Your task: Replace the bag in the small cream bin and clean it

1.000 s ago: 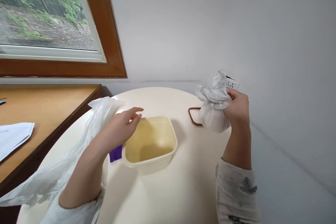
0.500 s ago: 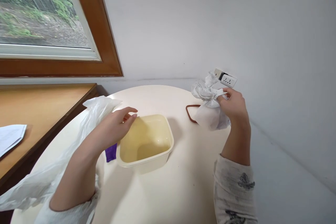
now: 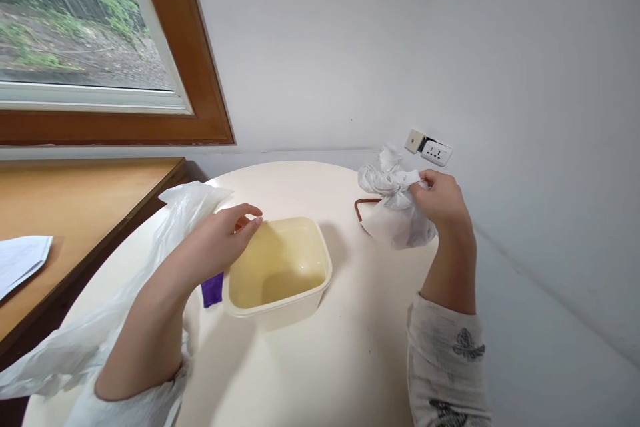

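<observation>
A knotted white plastic bag [image 3: 397,223] rests at the right side of the round table, and my right hand [image 3: 443,203] pinches one end of its tied top. Partly behind the bag shows a brown loop [image 3: 358,209]. My left hand [image 3: 227,237] hovers over the left rim of a pale yellow plastic tub [image 3: 300,310]; its fingers curve, thumb and fingertips apart, holding nothing. The tub's visible inside holds nothing. Left of the tub, partly under my left wrist, lies a purple item [image 3: 213,290] whose kind I cannot make out.
A long, crumpled translucent plastic bag [image 3: 175,220] trails along the left of the white table [image 3: 360,373], behind my left arm. A wooden desk [image 3: 100,203] with papers [image 3: 23,260] stands to the left. Behind are a wall with sockets [image 3: 437,153] and a window [image 3: 100,27].
The knotted bag's top has tipped slightly left, covering more of the brown loop; my right hand has moved slightly left with it. My left hand and the tub stay put.
</observation>
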Motion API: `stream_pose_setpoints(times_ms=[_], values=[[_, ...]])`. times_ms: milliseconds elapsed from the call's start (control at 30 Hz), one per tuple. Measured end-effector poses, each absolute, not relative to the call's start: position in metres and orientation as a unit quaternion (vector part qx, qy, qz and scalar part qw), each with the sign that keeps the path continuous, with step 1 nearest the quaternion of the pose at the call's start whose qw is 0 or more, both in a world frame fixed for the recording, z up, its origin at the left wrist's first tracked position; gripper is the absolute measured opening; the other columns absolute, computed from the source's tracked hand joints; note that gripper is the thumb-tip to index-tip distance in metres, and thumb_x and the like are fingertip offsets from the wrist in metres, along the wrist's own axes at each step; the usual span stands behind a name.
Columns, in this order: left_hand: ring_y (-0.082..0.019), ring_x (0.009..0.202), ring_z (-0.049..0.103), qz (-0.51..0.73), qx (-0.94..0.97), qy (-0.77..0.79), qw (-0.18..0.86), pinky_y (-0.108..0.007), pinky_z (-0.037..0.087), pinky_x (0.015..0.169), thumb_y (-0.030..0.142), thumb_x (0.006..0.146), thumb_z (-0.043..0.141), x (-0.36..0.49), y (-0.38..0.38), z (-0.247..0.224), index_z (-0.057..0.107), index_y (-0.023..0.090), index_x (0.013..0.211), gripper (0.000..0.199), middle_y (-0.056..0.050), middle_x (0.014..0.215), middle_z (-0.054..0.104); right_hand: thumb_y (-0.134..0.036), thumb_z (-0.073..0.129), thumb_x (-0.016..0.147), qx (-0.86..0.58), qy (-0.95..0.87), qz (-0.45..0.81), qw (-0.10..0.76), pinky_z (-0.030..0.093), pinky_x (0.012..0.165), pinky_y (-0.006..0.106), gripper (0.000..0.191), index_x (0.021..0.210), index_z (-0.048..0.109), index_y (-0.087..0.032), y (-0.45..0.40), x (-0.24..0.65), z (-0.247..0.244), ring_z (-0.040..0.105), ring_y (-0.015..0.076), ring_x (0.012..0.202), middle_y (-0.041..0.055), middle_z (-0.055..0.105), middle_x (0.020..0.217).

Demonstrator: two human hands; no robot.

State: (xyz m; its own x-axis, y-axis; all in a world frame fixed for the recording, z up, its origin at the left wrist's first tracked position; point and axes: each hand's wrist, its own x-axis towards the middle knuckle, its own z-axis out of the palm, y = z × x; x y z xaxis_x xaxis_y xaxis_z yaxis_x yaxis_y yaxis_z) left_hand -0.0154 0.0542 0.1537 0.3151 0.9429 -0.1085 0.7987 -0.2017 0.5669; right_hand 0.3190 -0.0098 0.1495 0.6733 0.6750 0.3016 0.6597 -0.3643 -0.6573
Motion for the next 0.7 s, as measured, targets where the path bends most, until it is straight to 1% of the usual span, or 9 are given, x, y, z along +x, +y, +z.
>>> stream_pose_setpoints(times_ms=[67, 200, 233, 300, 367, 433, 467, 533, 700], values=[[-0.02, 0.065, 0.064, 0.131, 0.764, 0.569, 0.275, -0.026, 0.048, 0.044, 0.058, 0.079, 0.037, -0.015, 0.054, 0.154, 0.055, 0.025, 0.109, 0.048, -0.006, 0.103, 0.065, -0.031, 0.049, 0.066, -0.825, -0.407, 0.014, 0.391, 0.037, 0.058, 0.029, 0.024, 0.079, 0.065, -0.021, -0.008, 0.319, 0.149, 0.051, 0.0178, 0.064, 0.0037, 0.06, 0.071], [-0.019, 0.066, 0.064, 0.122, 0.763, 0.569, 0.28, -0.025, 0.047, 0.044, 0.057, 0.079, 0.037, -0.014, 0.053, 0.156, 0.055, 0.026, 0.108, 0.046, -0.004, 0.104, 0.065, -0.031, 0.049, 0.067, -0.82, -0.424, -0.029, 0.383, 0.037, 0.066, 0.031, 0.022, 0.077, 0.065, -0.02, -0.005, 0.316, 0.148, 0.049, 0.0188, 0.077, 0.0073, 0.055, 0.089], [-0.019, 0.066, 0.064, 0.122, 0.765, 0.567, 0.282, -0.025, 0.047, 0.045, 0.057, 0.079, 0.036, -0.015, 0.052, 0.156, 0.055, 0.026, 0.108, 0.046, -0.003, 0.103, 0.065, -0.031, 0.05, 0.067, -0.819, -0.428, -0.028, 0.382, 0.036, 0.065, 0.03, 0.022, 0.077, 0.065, -0.02, -0.004, 0.315, 0.147, 0.048, 0.0183, 0.077, 0.0069, 0.054, 0.088], [-0.018, 0.064, 0.063, 0.121, 0.768, 0.56, 0.286, -0.025, 0.046, 0.044, 0.057, 0.08, 0.035, -0.015, 0.052, 0.157, 0.055, 0.026, 0.109, 0.047, -0.003, 0.102, 0.065, -0.032, 0.049, 0.068, -0.816, -0.436, 0.002, 0.379, 0.035, 0.058, 0.027, 0.021, 0.076, 0.065, -0.02, -0.002, 0.314, 0.146, 0.046, 0.0152, 0.065, 0.0032, 0.051, 0.072], [-0.018, 0.061, 0.063, 0.121, 0.77, 0.557, 0.286, -0.025, 0.045, 0.043, 0.057, 0.08, 0.035, -0.016, 0.052, 0.156, 0.055, 0.026, 0.109, 0.047, -0.004, 0.101, 0.065, -0.031, 0.049, 0.068, -0.808, -0.448, 0.042, 0.38, 0.03, 0.048, 0.024, 0.019, 0.074, 0.064, -0.021, 0.002, 0.313, 0.143, 0.038, 0.0114, 0.05, -0.0028, 0.042, 0.053], [-0.018, 0.059, 0.063, 0.121, 0.771, 0.558, 0.281, -0.025, 0.044, 0.042, 0.057, 0.079, 0.036, -0.017, 0.052, 0.155, 0.056, 0.025, 0.109, 0.047, -0.005, 0.098, 0.066, -0.029, 0.049, 0.066, -0.794, -0.455, 0.074, 0.395, 0.025, 0.043, 0.023, 0.018, 0.073, 0.063, -0.021, 0.006, 0.312, 0.139, 0.03, 0.0093, 0.043, -0.0064, 0.032, 0.044], [-0.018, 0.058, 0.062, 0.12, 0.772, 0.558, 0.28, -0.025, 0.044, 0.042, 0.056, 0.079, 0.037, -0.017, 0.053, 0.155, 0.056, 0.025, 0.108, 0.047, -0.005, 0.097, 0.066, -0.029, 0.049, 0.065, -0.786, -0.456, 0.089, 0.407, 0.024, 0.042, 0.022, 0.018, 0.073, 0.062, -0.02, 0.008, 0.312, 0.137, 0.029, 0.0088, 0.041, -0.0073, 0.029, 0.043], [-0.018, 0.059, 0.062, 0.121, 0.772, 0.558, 0.279, -0.025, 0.044, 0.042, 0.056, 0.079, 0.037, -0.017, 0.053, 0.155, 0.056, 0.025, 0.107, 0.046, -0.005, 0.095, 0.067, -0.028, 0.049, 0.063, -0.769, -0.463, 0.118, 0.426, 0.023, 0.041, 0.022, 0.02, 0.074, 0.062, -0.019, 0.013, 0.312, 0.133, 0.028, 0.0083, 0.04, -0.0082, 0.03, 0.041], [-0.017, 0.057, 0.061, 0.118, 0.77, 0.559, 0.283, -0.024, 0.042, 0.041, 0.057, 0.08, 0.034, -0.017, 0.052, 0.155, 0.056, 0.027, 0.1, 0.042, -0.002, 0.093, 0.066, -0.023, 0.043, 0.061, -0.735, -0.514, 0.116, 0.427, 0.027, 0.044, 0.02, 0.019, 0.07, 0.059, -0.018, 0.021, 0.309, 0.127, 0.037, 0.0091, 0.045, -0.006, 0.044, 0.045]])
